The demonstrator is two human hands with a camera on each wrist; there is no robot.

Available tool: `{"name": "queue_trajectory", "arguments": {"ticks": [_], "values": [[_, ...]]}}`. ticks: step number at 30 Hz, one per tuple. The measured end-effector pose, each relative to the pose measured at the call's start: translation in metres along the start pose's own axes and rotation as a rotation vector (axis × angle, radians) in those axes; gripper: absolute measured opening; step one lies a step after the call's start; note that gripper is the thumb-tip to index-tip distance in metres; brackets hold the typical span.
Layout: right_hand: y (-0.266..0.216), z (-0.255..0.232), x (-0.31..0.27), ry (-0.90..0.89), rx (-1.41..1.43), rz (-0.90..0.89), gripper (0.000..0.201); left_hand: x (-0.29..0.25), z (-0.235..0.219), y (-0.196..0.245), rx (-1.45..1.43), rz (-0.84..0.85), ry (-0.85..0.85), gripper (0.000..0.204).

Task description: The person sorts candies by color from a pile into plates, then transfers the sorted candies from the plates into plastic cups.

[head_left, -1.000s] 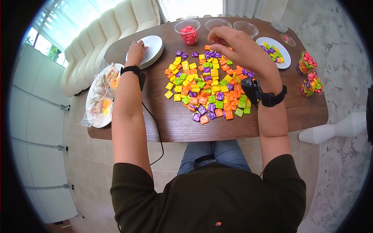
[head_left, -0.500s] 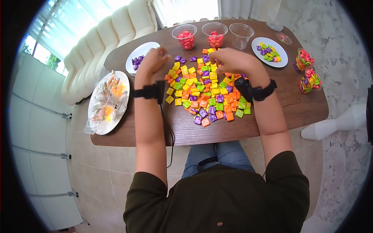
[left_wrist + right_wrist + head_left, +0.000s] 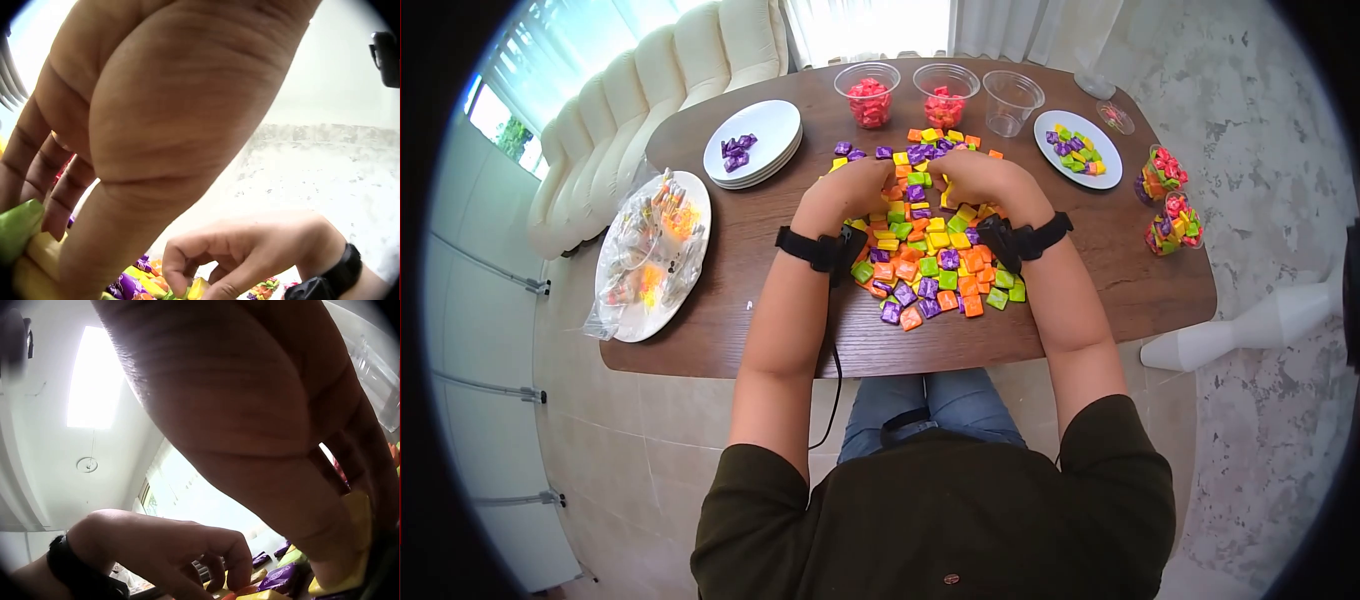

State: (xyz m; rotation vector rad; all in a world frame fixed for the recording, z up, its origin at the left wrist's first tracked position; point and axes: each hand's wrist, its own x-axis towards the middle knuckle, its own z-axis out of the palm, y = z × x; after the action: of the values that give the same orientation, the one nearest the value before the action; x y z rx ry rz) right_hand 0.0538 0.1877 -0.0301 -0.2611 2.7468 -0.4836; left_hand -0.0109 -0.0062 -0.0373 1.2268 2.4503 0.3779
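Note:
Square wrapped candies (image 3: 930, 240) in yellow, orange, green and purple cover the middle of the table. My left hand (image 3: 862, 188) reaches down into the far left part of the spread. In the left wrist view, its thumb and curled fingers pinch a yellow candy (image 3: 47, 251), with a green candy (image 3: 20, 228) against the fingers. Opposite it, my right hand (image 3: 985, 180) bends into the same candies from the right. Its thumb presses a yellow candy (image 3: 357, 519) against the fingers. In the head view both sets of fingertips are mostly hidden.
Purple candies (image 3: 738, 151) lie on stacked white plates (image 3: 775, 125) at left. A platter (image 3: 622, 310) holds bagged items. Two cups of red candies (image 3: 868, 103) and an empty cup (image 3: 1008, 108) stand behind; a plate (image 3: 1105, 178) and filled cups (image 3: 1173, 224) are at right.
My left hand has moved from the stacked plates rightward into the candies, uncovering purple candies on the top plate. My right hand has come down from in front of the cups to the candies.

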Motion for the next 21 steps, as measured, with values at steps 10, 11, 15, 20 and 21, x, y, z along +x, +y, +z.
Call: {"name": "queue_trajectory", "arguments": {"ticks": [10, 11, 15, 20, 21], "values": [[0.014, -0.015, -0.012, 0.351, 0.031, -0.104, 0.01, 0.001, -0.017, -0.011, -0.099, 0.087, 0.211, 0.021], [0.014, -0.013, -0.011, 0.282, 0.039, -0.071, 0.011, -0.001, -0.02, -0.009, -0.114, 0.054, 0.218, 0.022], [0.004, -0.002, -0.008, 0.063, 0.042, -0.039, 0.021, -0.009, -0.026, -0.008, -0.152, 0.018, 0.167, 0.021], [-0.004, 0.003, -0.006, -0.038, -0.016, 0.02, 0.03, -0.004, -0.019, -0.022, -0.117, 0.051, 0.133, 0.023], [-0.001, 0.003, -0.004, -0.046, -0.044, 0.002, 0.028, -0.005, -0.019, -0.02, -0.125, 0.038, 0.131, 0.024]]}}
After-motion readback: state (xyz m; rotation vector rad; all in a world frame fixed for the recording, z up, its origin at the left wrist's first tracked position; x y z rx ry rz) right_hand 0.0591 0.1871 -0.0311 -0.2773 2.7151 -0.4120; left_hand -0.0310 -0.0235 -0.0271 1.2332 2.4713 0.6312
